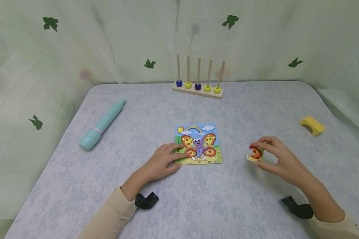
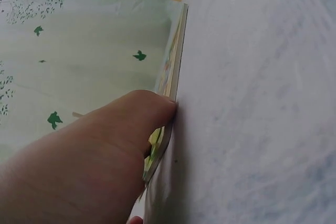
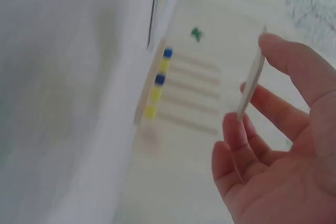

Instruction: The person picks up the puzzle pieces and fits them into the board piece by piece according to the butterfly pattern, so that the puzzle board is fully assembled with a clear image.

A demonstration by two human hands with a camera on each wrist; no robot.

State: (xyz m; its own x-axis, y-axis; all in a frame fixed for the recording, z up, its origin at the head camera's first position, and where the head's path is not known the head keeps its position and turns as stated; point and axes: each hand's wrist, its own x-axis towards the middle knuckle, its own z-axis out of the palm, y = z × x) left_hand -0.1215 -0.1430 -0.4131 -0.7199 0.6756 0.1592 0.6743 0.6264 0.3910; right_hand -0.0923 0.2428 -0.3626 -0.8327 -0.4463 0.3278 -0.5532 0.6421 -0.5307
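Observation:
A square butterfly jigsaw puzzle board lies flat on the table in the head view. My left hand rests at its left side, fingers stretched over the picture and thumb at the near left corner. The left wrist view shows that thumb against the board's edge. To the right of the board, my right hand pinches a small puzzle piece with a red and orange curved pattern, between thumb and fingers. Seen edge-on in the right wrist view, the puzzle piece is thin and held above the table.
Behind the board stands a wooden peg rack with blue and yellow beads on upright rods. A teal flashlight-shaped object lies at the left. The yellow arch block sits at the far right. A pale leaf-patterned curtain surrounds the table.

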